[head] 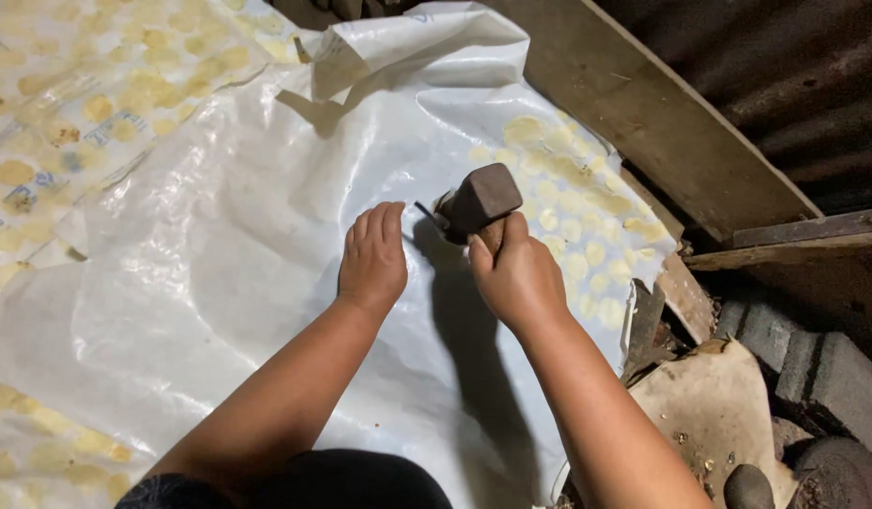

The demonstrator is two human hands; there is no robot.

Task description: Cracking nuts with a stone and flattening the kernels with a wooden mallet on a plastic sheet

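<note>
My right hand [516, 273] grips the wooden handle of a heavy hammer [478, 200], whose dark rusty head is raised just above a white plastic sheet [229, 254]. My left hand [373, 254] rests flat, palm down, on the sheet just left of the hammer head. A thin dark nail-like piece [427, 213] pokes out between my left fingertips and the hammer head. Many small pale yellow round slices [573, 212] lie spread on the sheet to the right of the hammer.
More yellow slices [87, 94] cover a printed sheet at the upper left. A wooden plank [662, 123] runs diagonally at the upper right beside corrugated metal [804, 75]. Grey concrete blocks [813, 368], a torn cardboard piece [709, 405] and rubble lie at the lower right.
</note>
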